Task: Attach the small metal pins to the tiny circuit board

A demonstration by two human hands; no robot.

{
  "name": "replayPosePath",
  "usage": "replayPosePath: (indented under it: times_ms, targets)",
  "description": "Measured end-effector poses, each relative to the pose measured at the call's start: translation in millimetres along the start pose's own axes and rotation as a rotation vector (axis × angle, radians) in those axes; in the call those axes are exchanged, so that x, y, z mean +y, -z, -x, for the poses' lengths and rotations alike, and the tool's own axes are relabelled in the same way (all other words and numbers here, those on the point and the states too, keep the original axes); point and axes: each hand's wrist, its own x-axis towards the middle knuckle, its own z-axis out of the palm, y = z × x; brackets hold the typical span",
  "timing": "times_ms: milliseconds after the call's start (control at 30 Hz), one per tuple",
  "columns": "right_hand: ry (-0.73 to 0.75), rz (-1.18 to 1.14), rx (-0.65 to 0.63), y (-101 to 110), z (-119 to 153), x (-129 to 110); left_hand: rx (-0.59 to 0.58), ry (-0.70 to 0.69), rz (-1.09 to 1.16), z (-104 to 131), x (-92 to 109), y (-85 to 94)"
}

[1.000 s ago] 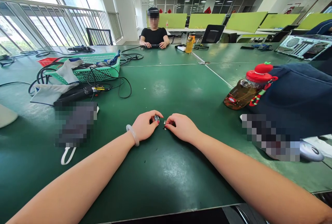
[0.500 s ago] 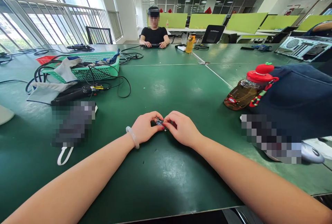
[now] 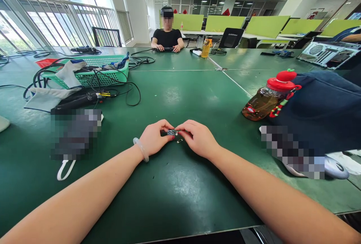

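Note:
Above the green table, in the middle of the head view, my left hand (image 3: 154,138) pinches a small dark circuit board (image 3: 171,132) between thumb and fingertips. A pale bangle (image 3: 141,149) circles the left wrist. My right hand (image 3: 199,138) is closed too, its thumb and index finger pinched at the board's right end, over a tiny light part there. Details on the board are too small to read. Just below the fingertips lies a small flat metal-looking piece (image 3: 179,141) on the table.
A green basket (image 3: 113,75) with cables and gloves stands left, behind a phone-like dark object (image 3: 77,134). On the right are a red-capped bottle (image 3: 262,99), a dark blue bag (image 3: 327,112) and a mouse (image 3: 335,167). A person (image 3: 167,37) sits across the table.
The circuit board has turned from slanted to nearly level. My right fingers have shifted slightly up and left, uncovering more of the board and the small piece below.

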Motion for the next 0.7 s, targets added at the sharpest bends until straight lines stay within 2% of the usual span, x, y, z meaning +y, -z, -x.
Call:
replayPosePath:
  times_ms: [100,200,400,533,700]
  targets:
    - [-0.085,0.052,-0.075,-4,-4,11,0.048,0.059,-0.064,-2,-6,0.4]
    - [-0.123,0.082,-0.14,-10,-8,17,0.045,0.087,-0.073,-3,-8,0.4]
    - [-0.151,0.154,-0.17,-13,-12,13,0.032,0.087,-0.087,-3,-7,-0.9]
    - [-0.14,0.129,-0.146,-12,-10,12,0.026,0.086,-0.096,-3,-9,-1.1]
    - [-0.148,-0.046,-0.032,-9,-7,6,0.016,0.077,-0.09,-2,-7,-1.0]
